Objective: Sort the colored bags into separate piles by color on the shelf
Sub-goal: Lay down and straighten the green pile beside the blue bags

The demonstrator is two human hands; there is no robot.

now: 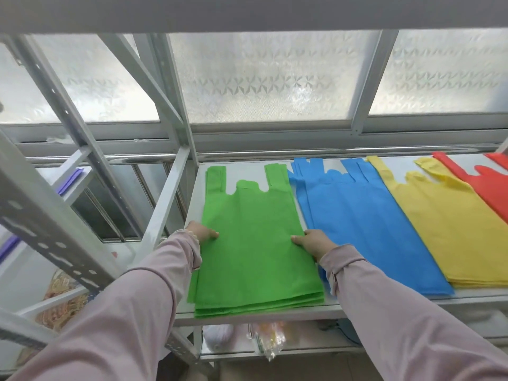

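Observation:
Four piles of flat non-woven bags lie side by side on the white shelf (248, 316): green (254, 237) at the left, then blue (365, 221), yellow (453, 224) and red (492, 188) at the far right, partly cut off by the frame. My left hand (202, 231) grips the green pile's left edge, thumb on top. On the pile's right edge my right hand (313, 242) does the same, its fingers tucked under beside the blue pile. Both arms wear pale pink sleeves.
A frosted window runs behind the shelf. Grey metal rack uprights and braces (165, 199) stand at the left, close to my left arm. Below the shelf lie a white bundle (220, 335) and clear plastic packets (270, 339). Purple items (70, 180) sit on a rack at far left.

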